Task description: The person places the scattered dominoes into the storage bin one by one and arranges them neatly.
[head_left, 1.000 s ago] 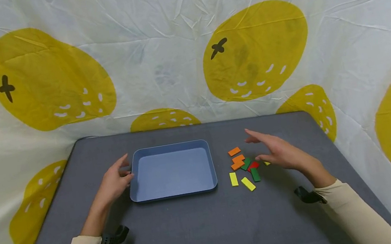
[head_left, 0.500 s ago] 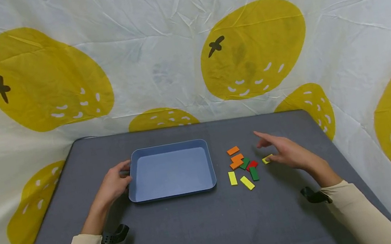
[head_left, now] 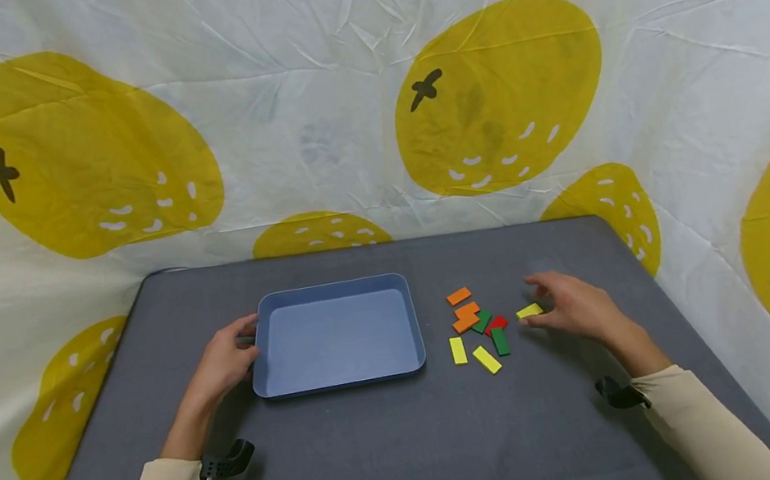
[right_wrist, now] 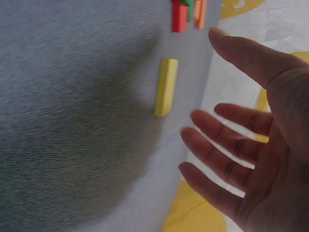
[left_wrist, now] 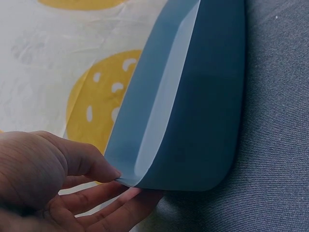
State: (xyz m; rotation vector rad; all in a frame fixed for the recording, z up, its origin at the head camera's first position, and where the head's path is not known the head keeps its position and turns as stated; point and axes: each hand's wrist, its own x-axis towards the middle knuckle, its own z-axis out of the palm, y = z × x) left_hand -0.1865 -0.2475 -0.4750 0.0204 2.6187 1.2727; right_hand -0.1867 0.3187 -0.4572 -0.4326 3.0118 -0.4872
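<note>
My left hand [head_left: 224, 359] is at the left side of a blue rectangular tray [head_left: 346, 380]. In the left wrist view its thumb and fingers pinch the tray's rim [left_wrist: 126, 182] at a corner. My right hand [head_left: 574, 307] hovers over a small yellow block [head_left: 528, 310], thumb and fingers spread around it. The right wrist view has the fingers relaxed and apart from that yellow block [right_wrist: 166, 87], which lies flat on the cloth. Left of it lie orange blocks [head_left: 459, 295], green blocks [head_left: 501, 341], a red block [head_left: 497, 325] and two more yellow blocks [head_left: 488, 360].
A dark grey cloth covers the table [head_left: 387, 455]. Behind it hangs a white curtain [head_left: 311, 143] with yellow fruit prints. The loose blocks form a cluster between the tray and my right hand, some of them overlapping.
My left hand has come in against the tray's left edge. The right hand has moved right and lowered toward the single yellow block, its fingers drawing closer together.
</note>
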